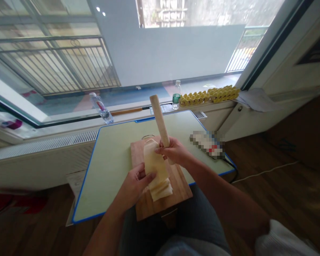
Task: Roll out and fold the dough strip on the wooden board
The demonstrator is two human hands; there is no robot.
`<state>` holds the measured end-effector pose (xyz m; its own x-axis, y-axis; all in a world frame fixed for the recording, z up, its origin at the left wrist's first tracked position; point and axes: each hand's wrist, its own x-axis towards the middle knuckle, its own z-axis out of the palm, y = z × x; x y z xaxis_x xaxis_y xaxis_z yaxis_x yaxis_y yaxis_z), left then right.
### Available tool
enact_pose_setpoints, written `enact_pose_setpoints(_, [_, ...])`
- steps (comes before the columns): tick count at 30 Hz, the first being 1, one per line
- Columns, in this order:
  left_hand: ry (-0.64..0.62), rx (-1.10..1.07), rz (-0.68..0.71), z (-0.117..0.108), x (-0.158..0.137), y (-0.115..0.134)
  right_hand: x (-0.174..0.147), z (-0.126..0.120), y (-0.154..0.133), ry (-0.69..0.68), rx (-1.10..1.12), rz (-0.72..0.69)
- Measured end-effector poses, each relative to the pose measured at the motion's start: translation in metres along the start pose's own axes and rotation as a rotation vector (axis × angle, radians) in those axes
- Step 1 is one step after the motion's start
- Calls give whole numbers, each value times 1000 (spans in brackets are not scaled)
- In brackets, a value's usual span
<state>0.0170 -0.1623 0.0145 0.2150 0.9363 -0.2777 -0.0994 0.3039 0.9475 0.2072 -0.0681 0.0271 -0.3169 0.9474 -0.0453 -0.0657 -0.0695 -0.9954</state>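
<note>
My right hand [173, 152] grips the lower end of a wooden rolling pin [159, 119], which stands almost upright and tilts slightly left. The same hand also pinches the top of a pale folded sheet of dough [155, 167]. My left hand [134, 185] holds the sheet's lower left side. The dough hangs in folded layers down to a wooden cutting board [173, 199]. The board lies on a small pale green table with a blue edge [112, 156].
A blurred-out object [207, 144] with a black cable lies at the table's right edge. On the window ledge behind stand two plastic bottles [101, 108] [177, 94], a row of yellow egg trays [210, 95] and a long wooden stick. Dark wooden floor surrounds the table.
</note>
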Motion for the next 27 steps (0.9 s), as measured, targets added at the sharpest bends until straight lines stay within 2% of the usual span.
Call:
enact_pose_setpoints(3, [141,-73,-17,3,4,-6,20,-1,15,41,-172,8])
enact_pose_setpoints(5, [253,-40,-8,2,7,-10,31,-2,22,80,-355,-6])
enact_pose_setpoints(7, [294,38,22,-1,8,-13,37,-3,24,103,-561,-25])
enact_pose_setpoints(10, [238,237,43,-5,5,-16,38,-2,21,87,-788,-37])
enact_pose_setpoints(14, [192,506,-2,-8,-1,-14,33,1,14,53,-939,-48])
enact_pose_setpoints(20, [113,665,-27,-5,-11,-3,26,5,8,-29,-1164,87])
enact_pose_setpoints(23, [73,718,-34,-3,-15,2,24,8,7,-32,-1227,106])
enact_pose_setpoints(27, [131,723,-12,-6,-15,3,27,9,8,-24,-1253,102])
